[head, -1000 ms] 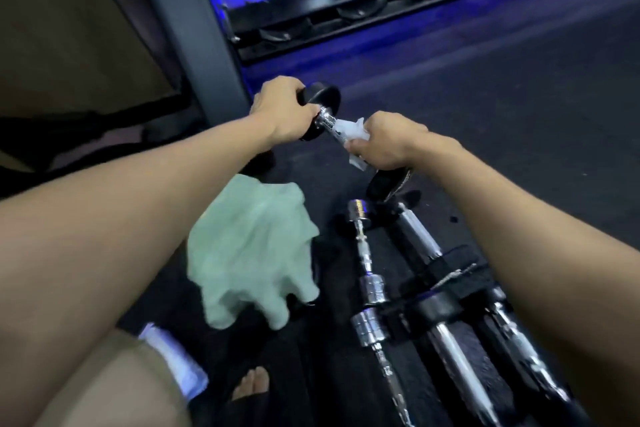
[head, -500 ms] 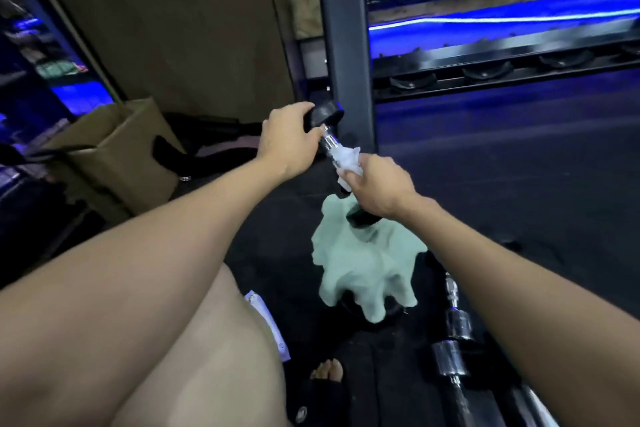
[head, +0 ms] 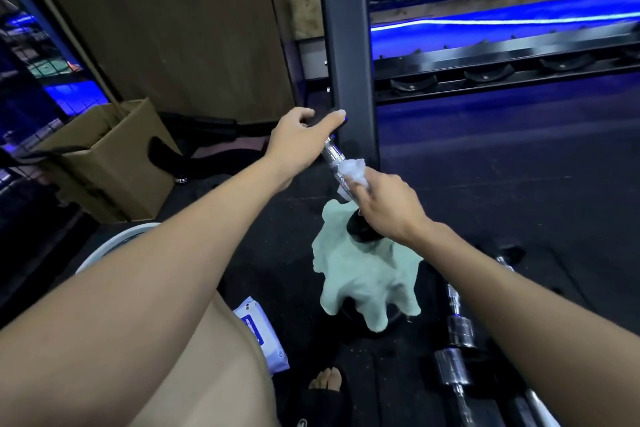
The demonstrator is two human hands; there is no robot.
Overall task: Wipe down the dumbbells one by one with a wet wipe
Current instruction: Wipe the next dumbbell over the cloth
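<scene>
I count one dumbbell [head: 334,156] held tilted above the floor [head: 502,184]: left hand [head: 298,142] grips its upper head, right hand [head: 384,208] clamps one wipe [head: 353,170] on the handle. One green towel [head: 367,281]; perhaps three dumbbells [head: 457,350] lie right.

Counted in the head view:

- Hands: two, left hand [head: 300,142] and right hand [head: 388,207].
- Dumbbell [head: 335,156] held: one.
- Wet wipe [head: 352,170]: one, white, on the handle.
- Green cloth [head: 367,282]: one.
- Wipe pack [head: 258,333]: one.
- Cardboard box [head: 110,163]: one.
- Chrome bars [head: 459,333] on floor at right: at least two; exact number unclear, partly hidden by forearm.
- Rack post [head: 349,45]: one.
- Rack cradles [head: 414,83]: three clearly visible on the rail.
- Bare foot [head: 327,382]: one.
</scene>
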